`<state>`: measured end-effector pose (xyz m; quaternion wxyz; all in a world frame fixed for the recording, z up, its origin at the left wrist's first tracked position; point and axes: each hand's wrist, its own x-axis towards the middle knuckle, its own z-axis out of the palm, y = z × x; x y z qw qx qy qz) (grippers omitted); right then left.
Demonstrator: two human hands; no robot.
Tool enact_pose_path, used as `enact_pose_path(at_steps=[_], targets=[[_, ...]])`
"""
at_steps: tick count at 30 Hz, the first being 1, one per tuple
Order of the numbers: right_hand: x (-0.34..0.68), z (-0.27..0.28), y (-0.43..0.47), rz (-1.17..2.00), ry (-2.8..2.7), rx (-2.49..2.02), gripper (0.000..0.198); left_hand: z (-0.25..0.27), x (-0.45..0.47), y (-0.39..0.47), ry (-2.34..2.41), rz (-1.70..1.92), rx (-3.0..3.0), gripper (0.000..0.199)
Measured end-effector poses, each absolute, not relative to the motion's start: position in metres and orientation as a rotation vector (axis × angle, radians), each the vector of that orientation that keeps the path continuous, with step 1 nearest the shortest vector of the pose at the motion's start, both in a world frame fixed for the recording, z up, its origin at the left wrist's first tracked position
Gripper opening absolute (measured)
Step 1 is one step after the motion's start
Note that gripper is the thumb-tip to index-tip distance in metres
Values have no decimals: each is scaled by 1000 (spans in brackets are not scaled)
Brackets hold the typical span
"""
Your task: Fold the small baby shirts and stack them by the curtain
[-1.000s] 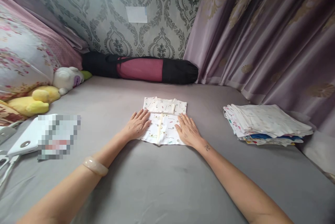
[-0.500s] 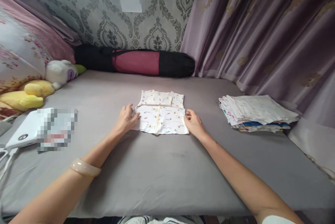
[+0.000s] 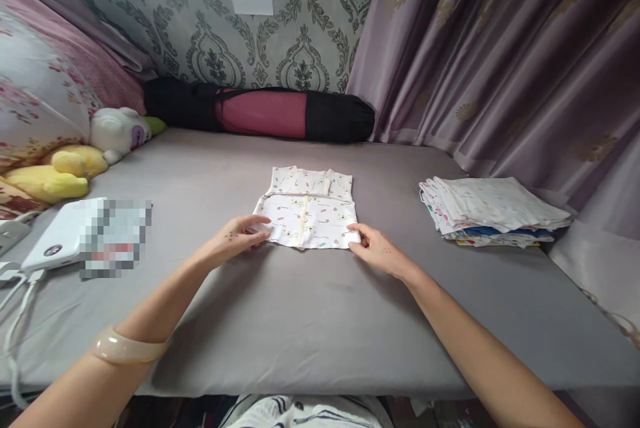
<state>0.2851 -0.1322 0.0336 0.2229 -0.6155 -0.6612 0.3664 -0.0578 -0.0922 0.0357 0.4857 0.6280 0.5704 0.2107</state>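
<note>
A small white baby shirt (image 3: pixel 313 218) with a tiny coloured print lies on the grey sheet in front of me. Its top part is folded down over the body, and a pale yellow placket runs down the middle. At the lower left corner, my left hand (image 3: pixel 235 239) has its thumb and fingers closed on the edge of the cloth. My right hand (image 3: pixel 377 249) pinches the lower right corner between thumb and forefinger. The fabric still rests flat on the bed.
A stack of folded clothes (image 3: pixel 493 208) sits at the right. A white power bank (image 3: pixel 63 235) with cables and a blurred packet (image 3: pixel 117 238) lie at the left, near plush toys (image 3: pixel 117 133). Along the wall stretches a long black and maroon bag (image 3: pixel 260 111).
Both hands have slid from the shirt's sides toward me, down to its two lower corners. The shirt stays in place, and the view has shifted slightly.
</note>
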Motion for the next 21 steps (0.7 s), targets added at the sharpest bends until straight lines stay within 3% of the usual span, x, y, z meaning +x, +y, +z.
enact_pose_path(at_steps=[4, 13, 16, 21], targets=[[289, 29, -139, 717, -2088, -1652, 59, 32, -64, -99, 1324, 504, 1706, 60], [273, 29, -134, -80, -2276, -1776, 40, 16, -58, -90, 1614, 577, 2508, 38], [277, 28, -130, -81, -2423, -1526, 46, 17, -60, -85, 1554, 662, 2661, 31], [291, 23, -122, 152, -2525, -1340, 47, 25, -70, -78, 1286, 524, 2699, 38]])
